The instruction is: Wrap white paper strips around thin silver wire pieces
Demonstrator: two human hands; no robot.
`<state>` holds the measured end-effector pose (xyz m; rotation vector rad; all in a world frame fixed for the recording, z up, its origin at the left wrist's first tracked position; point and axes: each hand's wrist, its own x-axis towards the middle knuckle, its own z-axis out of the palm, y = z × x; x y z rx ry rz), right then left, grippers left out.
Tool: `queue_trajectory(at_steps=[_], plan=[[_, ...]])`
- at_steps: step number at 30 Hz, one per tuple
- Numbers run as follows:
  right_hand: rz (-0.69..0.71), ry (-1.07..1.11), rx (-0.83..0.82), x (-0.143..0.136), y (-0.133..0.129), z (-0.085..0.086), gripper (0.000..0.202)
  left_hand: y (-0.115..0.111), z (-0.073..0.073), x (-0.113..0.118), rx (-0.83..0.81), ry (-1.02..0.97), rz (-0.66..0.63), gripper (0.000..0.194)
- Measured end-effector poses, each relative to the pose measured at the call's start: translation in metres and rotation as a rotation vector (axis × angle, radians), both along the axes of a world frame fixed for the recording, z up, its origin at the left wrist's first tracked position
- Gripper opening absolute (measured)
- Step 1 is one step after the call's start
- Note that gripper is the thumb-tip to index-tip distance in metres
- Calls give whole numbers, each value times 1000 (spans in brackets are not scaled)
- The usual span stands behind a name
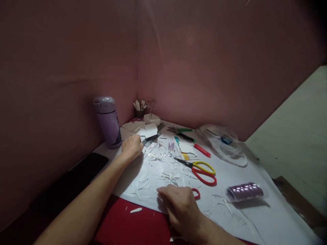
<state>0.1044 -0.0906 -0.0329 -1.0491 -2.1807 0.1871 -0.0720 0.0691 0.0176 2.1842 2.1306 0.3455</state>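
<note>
Toward the back left of the table, my left hand (133, 148) is closed at the near end of a dark pointed tool (153, 137); its exact kind is unclear. My right hand (181, 204) rests with curled fingers near the front edge, and whatever it may hold is hidden. Beside its knuckles a red loop handle (196, 193) shows, the rest of it covered. White paper scraps (170, 176) lie between the hands. Scissors with one yellow and one red handle (204, 173) lie beyond my right hand, blades pointing left.
A purple tumbler (107, 122) stands at the left, by a black flat object (94, 163). Green-handled pliers (186, 136), a red tool handle (202, 150) and a clear plastic bag (222, 143) lie at the back. A purple ribbon roll (245, 192) sits right. Pink walls border the table.
</note>
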Motion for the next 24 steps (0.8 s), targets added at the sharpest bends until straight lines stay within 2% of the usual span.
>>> queue_trajectory(at_steps=[11, 24], plan=[[0, 0, 19, 0, 0, -1, 22, 5, 1, -6, -41, -41, -8, 22], [-9, -4, 23, 0, 0, 0, 23, 2, 2, -5, 23, -71, 19, 20]])
